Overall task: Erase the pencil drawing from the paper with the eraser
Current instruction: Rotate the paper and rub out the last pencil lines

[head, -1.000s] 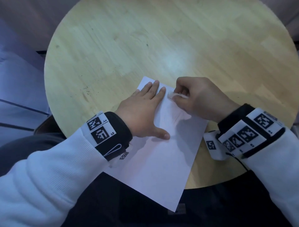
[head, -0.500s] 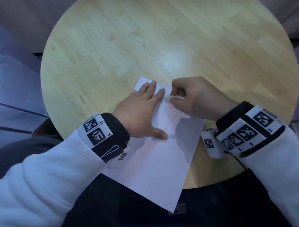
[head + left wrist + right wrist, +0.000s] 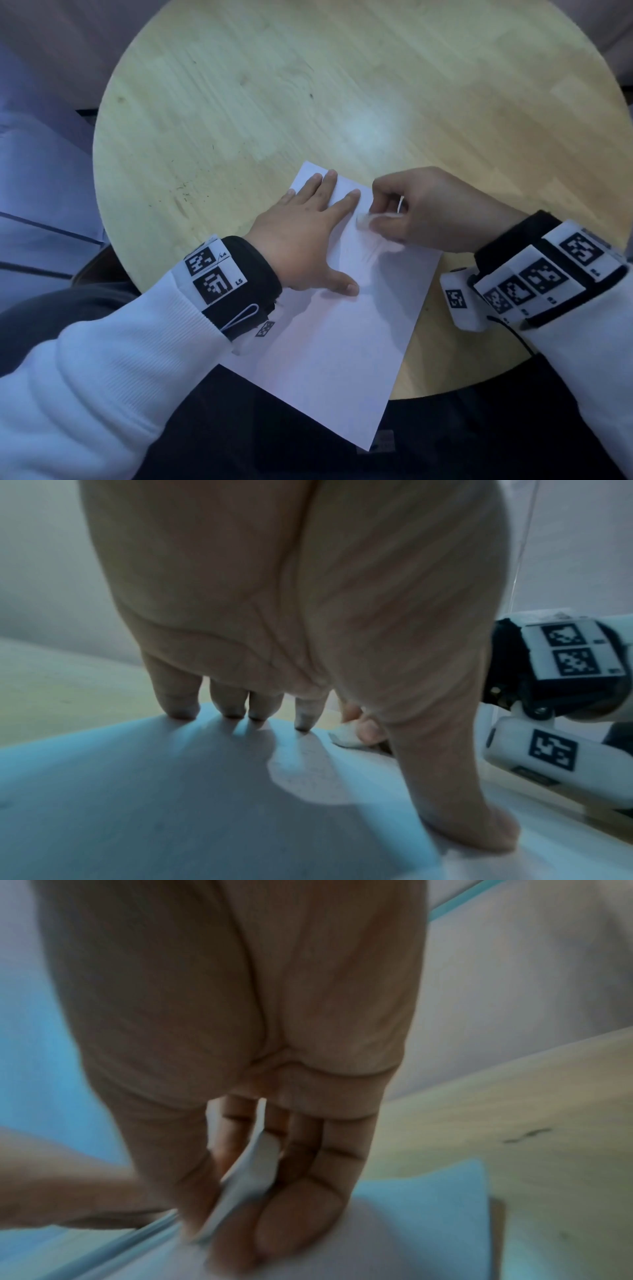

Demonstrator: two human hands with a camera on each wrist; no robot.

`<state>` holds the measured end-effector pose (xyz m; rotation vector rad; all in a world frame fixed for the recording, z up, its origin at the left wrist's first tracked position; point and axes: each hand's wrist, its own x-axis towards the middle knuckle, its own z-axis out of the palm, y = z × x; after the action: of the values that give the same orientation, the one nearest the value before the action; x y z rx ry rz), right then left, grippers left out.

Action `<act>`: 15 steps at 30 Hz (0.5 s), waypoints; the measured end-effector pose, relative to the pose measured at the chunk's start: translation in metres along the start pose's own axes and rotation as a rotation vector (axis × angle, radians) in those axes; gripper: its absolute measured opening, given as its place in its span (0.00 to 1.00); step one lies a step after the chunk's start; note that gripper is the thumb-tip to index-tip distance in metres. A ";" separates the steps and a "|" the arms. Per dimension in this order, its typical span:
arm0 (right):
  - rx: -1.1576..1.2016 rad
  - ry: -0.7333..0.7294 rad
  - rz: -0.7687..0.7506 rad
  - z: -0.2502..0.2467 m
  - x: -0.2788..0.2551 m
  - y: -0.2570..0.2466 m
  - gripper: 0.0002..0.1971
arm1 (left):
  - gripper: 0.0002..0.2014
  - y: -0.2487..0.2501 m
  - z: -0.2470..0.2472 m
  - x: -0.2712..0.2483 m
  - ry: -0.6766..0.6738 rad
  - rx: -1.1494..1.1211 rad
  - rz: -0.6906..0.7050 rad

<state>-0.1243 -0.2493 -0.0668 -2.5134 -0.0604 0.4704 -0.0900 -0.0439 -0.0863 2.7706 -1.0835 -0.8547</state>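
Note:
A white sheet of paper (image 3: 335,339) lies slanted on the round wooden table (image 3: 274,102), its near corner hanging over the table's edge. Faint pencil lines (image 3: 371,251) show near its upper right part. My left hand (image 3: 308,240) lies flat on the paper with fingers straight and thumb spread, pressing it down; its fingertips (image 3: 303,723) touch the sheet. My right hand (image 3: 421,212) pinches a white eraser (image 3: 364,219) between thumb and fingers, its tip on the paper just right of my left index finger. The eraser (image 3: 250,1172) looks blurred in the right wrist view.
The far half of the table is bare wood with a few small dark marks (image 3: 186,195) at the left. Grey-blue floor (image 3: 34,171) lies to the left of the table. My dark-clothed lap (image 3: 239,445) is below the paper's overhanging corner.
My right hand with the eraser has shifted slightly along the paper beside my left index finger. The left hand stays pressed flat on the sheet.

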 end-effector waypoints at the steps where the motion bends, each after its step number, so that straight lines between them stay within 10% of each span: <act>1: -0.003 0.057 0.000 0.000 0.001 0.001 0.08 | 0.67 0.000 0.000 0.000 -0.002 -0.003 -0.002; 6: -0.016 -0.154 -0.008 -0.002 -0.004 -0.003 0.07 | 0.65 0.000 0.000 0.002 -0.022 0.013 0.009; 11: -0.021 0.036 -0.001 -0.002 -0.002 0.000 0.06 | 0.66 0.002 0.001 0.002 -0.053 0.036 0.014; 15: -0.072 -0.285 0.007 -0.003 -0.014 -0.010 0.07 | 0.67 0.001 0.003 0.002 -0.055 0.030 0.010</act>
<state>-0.1361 -0.2443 -0.0545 -2.4983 -0.1801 0.8402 -0.0910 -0.0459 -0.0893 2.7791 -1.1268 -0.9271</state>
